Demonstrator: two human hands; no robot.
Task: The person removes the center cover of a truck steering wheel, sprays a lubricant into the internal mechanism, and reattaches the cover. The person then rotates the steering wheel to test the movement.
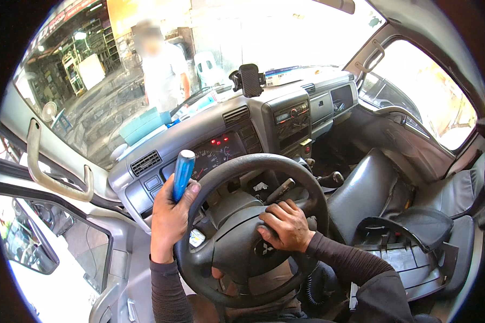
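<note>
My left hand (170, 215) is closed around a blue cylindrical handle (184, 171), held upright beside the left rim of the steering wheel. Its pale rounded end points up; whatever is below my fist is hidden, so I cannot tell the tool's exact kind. The black steering wheel (251, 161) sits in front of me. My right hand (286, 226) lies on the right of its centre pad, fingers curled over the upper edge and thumb pressed on the pad. Just above those fingers, a dark stalk (280, 191) sticks out from the steering column.
Red lights glow on the instrument panel (215, 153). A black phone holder (249, 81) and a flat box (283, 76) are on the dashboard. Right of me, a dark plastic cover (409, 258) lies on the seat (369, 188). Beyond the windscreen stands a person (164, 75).
</note>
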